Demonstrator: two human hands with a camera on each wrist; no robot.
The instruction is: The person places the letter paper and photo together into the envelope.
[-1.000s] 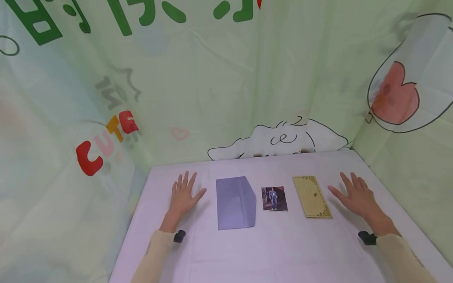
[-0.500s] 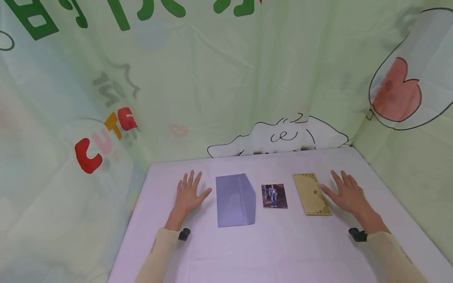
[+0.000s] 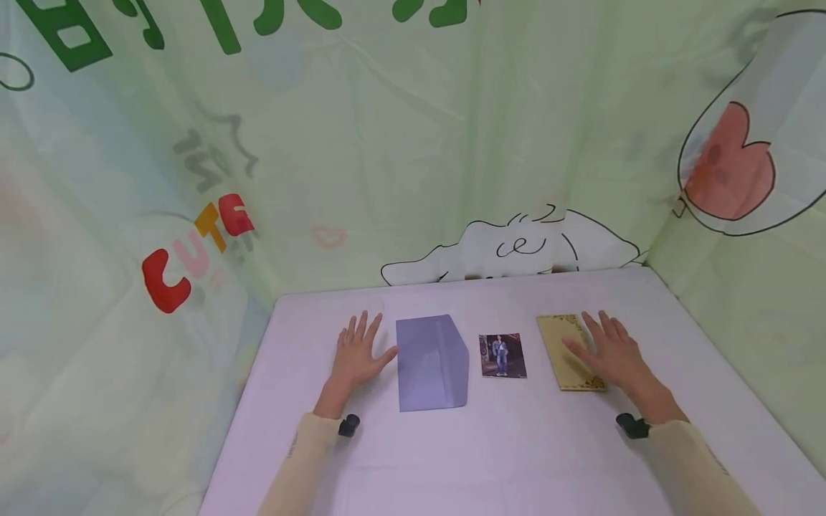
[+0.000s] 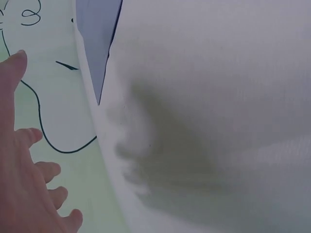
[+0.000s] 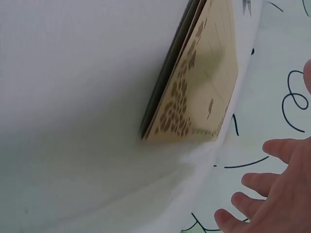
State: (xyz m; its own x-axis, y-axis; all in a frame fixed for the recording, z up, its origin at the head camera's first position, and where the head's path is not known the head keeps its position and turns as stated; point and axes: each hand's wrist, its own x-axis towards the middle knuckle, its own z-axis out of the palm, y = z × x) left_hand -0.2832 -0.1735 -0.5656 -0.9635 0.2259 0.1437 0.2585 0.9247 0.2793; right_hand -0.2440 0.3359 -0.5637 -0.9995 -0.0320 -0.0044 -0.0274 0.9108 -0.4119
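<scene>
Where your forearms come in over the near part of the table (image 3: 439, 466), each beige sleeve (image 3: 300, 459) ends beside a black wrist mount (image 3: 349, 426). Past them, your left hand (image 3: 357, 356) and right hand (image 3: 614, 357) hang above the cloth, fingers spread, gripping nothing.

The lavender envelope (image 3: 422, 364) lies flat, left of the table's middle, its flap towards the right edge; in the head view your left thumb comes just beside it. Towards the far right corner is the gold card (image 3: 571, 376) with brown corner ornament, partly covered by your right hand, its side layered in the right wrist view. Between envelope and card lies the photo print (image 3: 502, 356). Behind the far edge hangs the pale green curtain (image 3: 387, 143).

From here, a low right thumb could push the card askew, or lift only its top layer, since its side looks layered. Your left thumb could crease or shift the envelope if it meets that edge head-on. The photo looks thin and flush with the cloth, so it may slide instead of lifting.

Count one envelope, one photo, one card, two hands, two sleeves, two wrist mounts.
</scene>
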